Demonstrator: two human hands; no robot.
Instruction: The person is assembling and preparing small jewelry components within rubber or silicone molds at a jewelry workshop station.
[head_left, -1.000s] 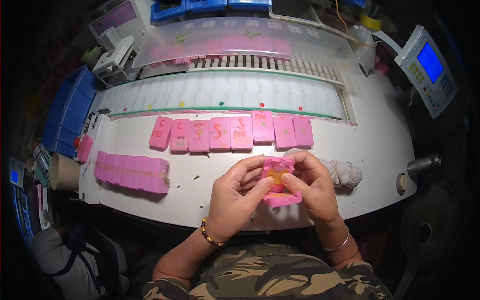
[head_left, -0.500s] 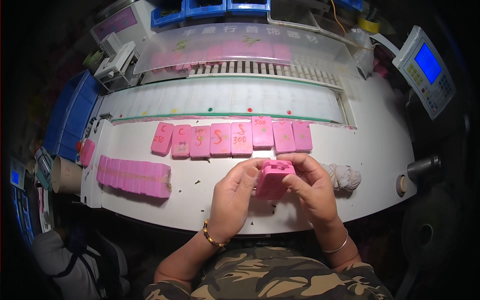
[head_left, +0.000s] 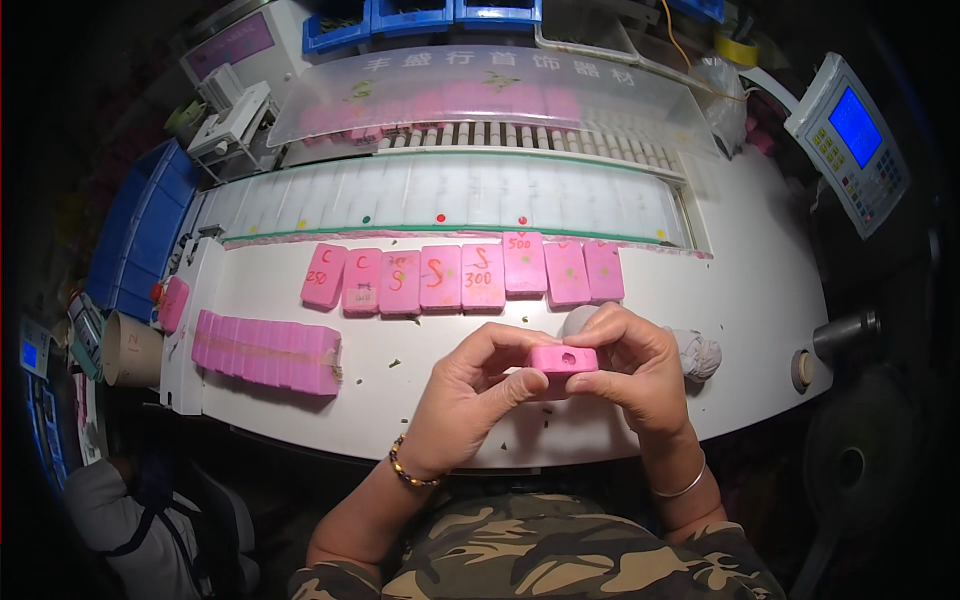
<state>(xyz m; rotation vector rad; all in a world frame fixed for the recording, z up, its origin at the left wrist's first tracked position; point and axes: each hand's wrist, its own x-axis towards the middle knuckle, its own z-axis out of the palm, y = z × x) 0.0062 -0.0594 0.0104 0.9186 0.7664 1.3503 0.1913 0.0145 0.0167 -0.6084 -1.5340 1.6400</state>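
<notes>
I see fingers (head_left: 522,387) gripping block (head_left: 545,359): left hand (head_left: 462,398) at 9 o'clock, right hand (head_left: 646,378) at 3, likely leaving its hole (head_left: 569,358) clear. Pink row (head_left: 482,278) at 10, presumably for reach.

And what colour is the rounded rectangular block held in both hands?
The block is pink, best seen in the head view.

Left grip (head_left: 463,402) and right grip (head_left: 645,380) pinched

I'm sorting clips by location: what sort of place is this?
Probably a workshop or small factory, judging by the row of pink blocks, the white rollers behind them and the blue-screened control panel at right.
</notes>
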